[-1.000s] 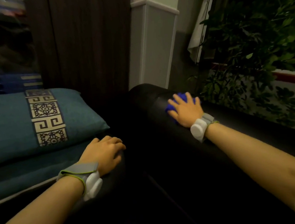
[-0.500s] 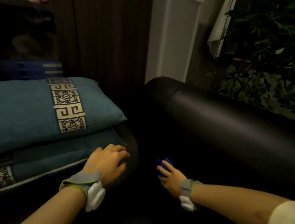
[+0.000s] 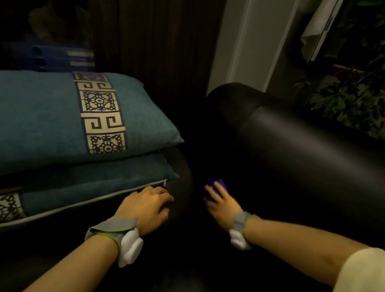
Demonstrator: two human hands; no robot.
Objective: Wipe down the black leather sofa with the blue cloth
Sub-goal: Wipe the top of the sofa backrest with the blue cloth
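Far left, two teal cushions stacked, upper cushion [image 3: 37, 118] with a patterned gold band lying on the lower cushion [image 3: 89, 182], which has a zipper pull at its near right corner. My left hand [image 3: 146, 208] sits just near of that corner, palm down on the black leather sofa [image 3: 309, 155], fingers loosely curled, grasping nothing; grey strap with a white sensor on the wrist. Right of it, in the dark gap low on the sofa, my right hand [image 3: 220, 203] presses the blue cloth [image 3: 212, 188] against the leather, fingers stretched over it, cloth bunched and poking out past the fingertips on the far side; whether the thumb hooks the cloth I cannot tell. Same kind of strap on that wrist, pale sleeve at near right. Sofa's rounded roll runs from middle to right. Far right, leafy plant [image 3: 363, 105] behind the sofa.
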